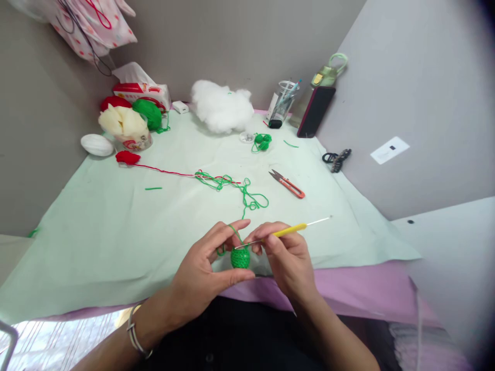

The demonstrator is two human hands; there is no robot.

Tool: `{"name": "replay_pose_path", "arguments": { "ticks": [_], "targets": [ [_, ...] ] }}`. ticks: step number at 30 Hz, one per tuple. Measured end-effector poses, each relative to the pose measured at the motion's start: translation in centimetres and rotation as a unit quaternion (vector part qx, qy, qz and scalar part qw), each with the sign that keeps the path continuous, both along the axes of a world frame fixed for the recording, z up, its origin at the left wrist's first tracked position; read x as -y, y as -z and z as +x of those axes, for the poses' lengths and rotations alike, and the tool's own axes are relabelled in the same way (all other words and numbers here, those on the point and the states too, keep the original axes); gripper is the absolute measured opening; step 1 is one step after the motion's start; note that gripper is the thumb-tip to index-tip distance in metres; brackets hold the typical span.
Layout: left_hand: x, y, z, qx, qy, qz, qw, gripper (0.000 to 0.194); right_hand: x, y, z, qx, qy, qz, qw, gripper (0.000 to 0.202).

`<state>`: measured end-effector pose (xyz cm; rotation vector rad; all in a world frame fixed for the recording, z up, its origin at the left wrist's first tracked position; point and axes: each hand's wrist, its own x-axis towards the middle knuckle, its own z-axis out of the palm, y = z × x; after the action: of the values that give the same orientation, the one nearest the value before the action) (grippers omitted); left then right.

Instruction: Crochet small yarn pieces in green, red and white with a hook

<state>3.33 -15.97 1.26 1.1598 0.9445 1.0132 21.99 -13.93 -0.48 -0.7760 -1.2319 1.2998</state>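
Near the table's front edge, my left hand (204,263) holds a small round green crocheted piece (240,258) between thumb and fingers, with green yarn looped over its raised index finger. My right hand (288,257) grips a yellow-handled crochet hook (290,230), its fingertips close to the piece. The hook's metal tip lies at the top edge of the green piece. From there a strand runs up to a loose tangle of green yarn (253,198) on the cloth.
Orange-handled snips (288,184) lie right of the tangle. Farther back are white stuffing (222,105), small green pieces (263,141), a plastic cup (283,103), a phone (316,111) against a bottle, and a hair clip (340,161). Yarn balls and a tissue pack (143,93) stand back left.
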Motion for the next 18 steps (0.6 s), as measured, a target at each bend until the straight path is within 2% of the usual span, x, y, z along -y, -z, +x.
{"name": "replay_pose_path", "arguments": {
  "ticks": [5, 9, 11, 14, 18],
  "targets": [
    [-0.1, -0.1, -0.1, -0.027, 0.008, 0.019, 0.999, 0.059, -0.6, -0.5, 0.4, 0.005, -0.036, -0.028, 0.999, 0.025],
    [-0.2, -0.2, -0.4, -0.046, 0.009, 0.030, 0.998, 0.056, -0.8, -0.8, 1.0, 0.013, -0.074, -0.014, 0.997, 0.023],
    [-0.3, -0.2, -0.4, -0.046, 0.008, 0.032, 0.998, 0.057, -0.7, -1.2, 1.3, 0.036, -0.077, 0.018, 0.996, 0.020],
    [-0.4, 0.0, -0.5, -0.044, 0.001, 0.022, 0.999, 0.057, -0.4, -1.8, 1.6, 0.125, -0.056, 0.092, 0.986, 0.019],
    [-0.5, 0.4, -0.4, -0.049, -0.011, 0.006, 0.999, 0.054, 0.0, -2.1, 1.4, 0.247, -0.040, 0.246, 0.936, 0.021]
  ]
}}
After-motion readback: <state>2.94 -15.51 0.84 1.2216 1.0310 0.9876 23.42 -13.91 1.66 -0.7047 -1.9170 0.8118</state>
